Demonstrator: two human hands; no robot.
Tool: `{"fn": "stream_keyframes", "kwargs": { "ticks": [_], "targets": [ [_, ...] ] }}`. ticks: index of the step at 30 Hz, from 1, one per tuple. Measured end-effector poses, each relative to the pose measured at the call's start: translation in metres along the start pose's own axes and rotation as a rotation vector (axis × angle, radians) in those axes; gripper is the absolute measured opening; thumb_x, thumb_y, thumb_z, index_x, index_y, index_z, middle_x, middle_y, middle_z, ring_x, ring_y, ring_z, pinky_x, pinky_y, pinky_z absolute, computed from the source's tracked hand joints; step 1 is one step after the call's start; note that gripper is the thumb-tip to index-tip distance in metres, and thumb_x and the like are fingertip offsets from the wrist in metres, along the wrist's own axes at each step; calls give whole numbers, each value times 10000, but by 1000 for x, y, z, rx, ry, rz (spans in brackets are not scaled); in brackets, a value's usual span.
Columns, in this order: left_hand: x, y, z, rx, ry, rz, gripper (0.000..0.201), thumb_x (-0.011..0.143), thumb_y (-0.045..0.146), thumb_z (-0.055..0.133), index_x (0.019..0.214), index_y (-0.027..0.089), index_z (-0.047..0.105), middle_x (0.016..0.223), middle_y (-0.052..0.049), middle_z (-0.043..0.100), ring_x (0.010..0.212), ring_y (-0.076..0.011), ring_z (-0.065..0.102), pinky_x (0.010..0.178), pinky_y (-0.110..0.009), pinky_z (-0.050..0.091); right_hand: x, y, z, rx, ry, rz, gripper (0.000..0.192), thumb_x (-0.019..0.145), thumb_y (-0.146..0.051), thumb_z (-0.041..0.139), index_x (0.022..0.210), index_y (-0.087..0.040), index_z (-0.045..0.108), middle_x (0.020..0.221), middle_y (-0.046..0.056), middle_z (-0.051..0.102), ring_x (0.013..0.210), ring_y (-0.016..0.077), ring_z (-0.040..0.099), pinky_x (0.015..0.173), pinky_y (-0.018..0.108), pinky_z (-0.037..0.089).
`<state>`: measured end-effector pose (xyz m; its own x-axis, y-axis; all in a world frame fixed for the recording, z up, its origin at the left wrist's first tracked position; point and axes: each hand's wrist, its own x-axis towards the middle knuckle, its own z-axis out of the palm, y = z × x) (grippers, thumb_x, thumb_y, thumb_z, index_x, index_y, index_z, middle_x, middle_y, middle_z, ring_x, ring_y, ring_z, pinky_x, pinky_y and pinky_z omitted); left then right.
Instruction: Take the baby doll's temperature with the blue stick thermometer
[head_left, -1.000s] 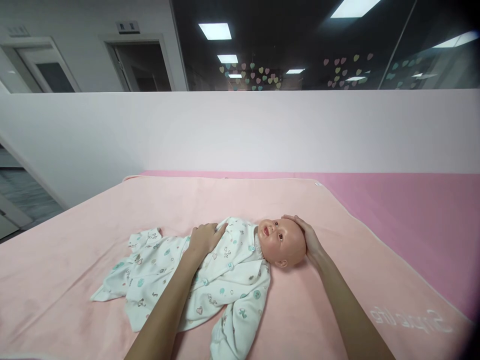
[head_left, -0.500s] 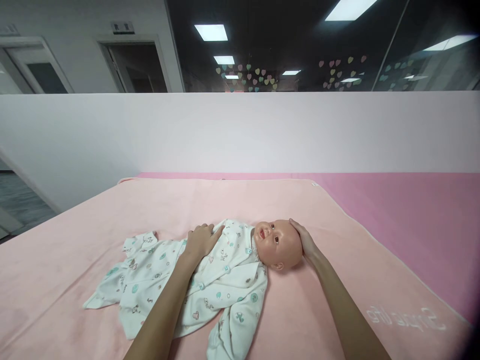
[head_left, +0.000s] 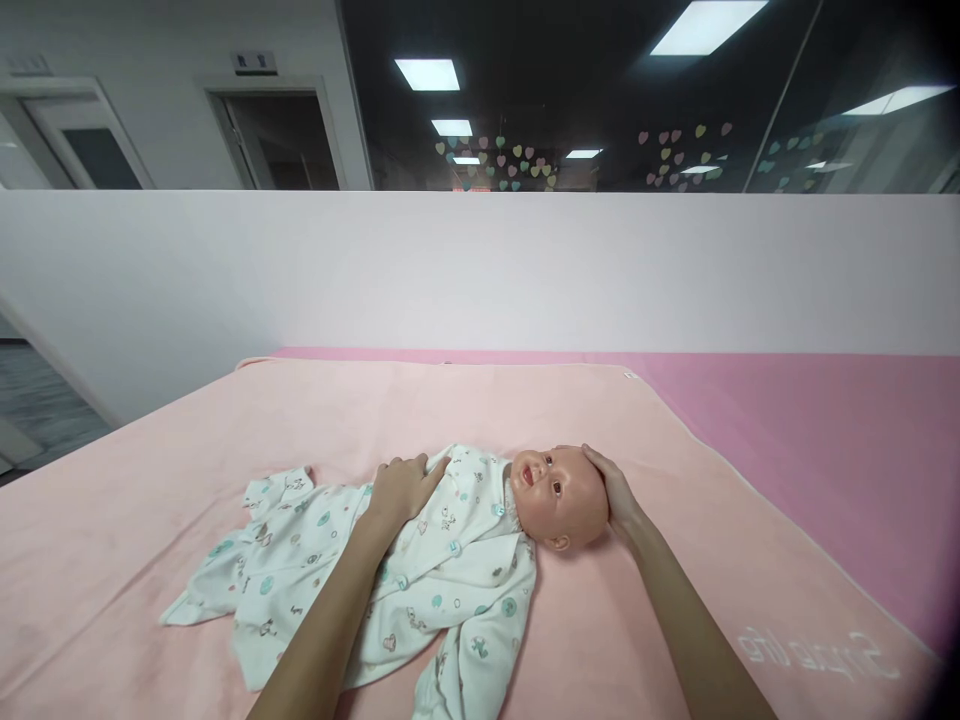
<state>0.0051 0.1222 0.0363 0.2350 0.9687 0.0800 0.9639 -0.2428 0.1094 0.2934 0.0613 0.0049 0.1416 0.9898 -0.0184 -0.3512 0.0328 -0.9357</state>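
Lying on its back on the pale pink blanket [head_left: 637, 620], the baby doll [head_left: 480, 530] has its long axis running across the view, head to the right and legs to the left. The open left hand [head_left: 401, 488] rests flat on its chest, and the open right hand [head_left: 616, 492] cups the crown. The head looks hard and smooth, while the printed romper [head_left: 315, 570] is soft and loose, so head and torso seem the sounder places to hold.

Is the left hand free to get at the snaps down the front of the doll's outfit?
Probably yes. The left hand already rests flat on the outfit at the doll's chest, with nothing lying over the snaps. The right hand only cups the doll's head, clear of them.
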Motion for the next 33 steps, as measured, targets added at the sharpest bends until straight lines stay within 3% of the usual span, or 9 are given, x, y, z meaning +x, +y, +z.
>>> {"fn": "stream_keyframes", "kwargs": {
  "ticks": [4,10,12,16,26,33],
  "targets": [
    [0,0,1,-12,0,-13,611,856,574,165,861,162,615,872,-139,679,950,-331,569,841,-433,364,3,-2,-5,59,112,-3,398,721,-547,569,914,-219,684,1085,46,662,1071,249,577,927,347,450],
    [0,-1,0,-25,-20,-18,612,856,575,163,853,156,609,887,-141,676,961,-342,558,853,-445,356,8,-3,-14,155,283,-137,346,707,-506,593,897,-230,675,1087,47,659,1117,238,551,987,362,413],
    [0,0,0,-23,-19,-19,621,855,582,154,854,155,605,889,-143,674,962,-342,555,853,-444,356,6,-4,-10,122,247,-154,351,683,-498,620,893,-224,683,1076,41,664,1109,237,555,988,349,406],
    [0,0,0,-14,-13,-20,607,858,569,162,870,154,605,891,-145,674,956,-338,560,852,-441,355,0,-3,0,-20,39,-56,362,664,-490,646,850,-185,706,1016,54,685,1064,257,576,944,341,427],
    [-1,0,1,-14,-12,-25,633,852,595,143,860,162,604,883,-135,675,960,-330,560,847,-425,361,3,-4,-4,20,159,-129,356,641,-499,664,852,-215,708,1034,50,679,1089,248,555,950,333,414],
    [0,1,1,-3,-22,-21,638,853,602,136,862,168,604,887,-135,674,967,-333,557,851,-434,354,0,-2,0,-63,57,-74,369,671,-501,638,828,-177,714,980,57,693,1032,259,583,934,340,423]
  ]
}}
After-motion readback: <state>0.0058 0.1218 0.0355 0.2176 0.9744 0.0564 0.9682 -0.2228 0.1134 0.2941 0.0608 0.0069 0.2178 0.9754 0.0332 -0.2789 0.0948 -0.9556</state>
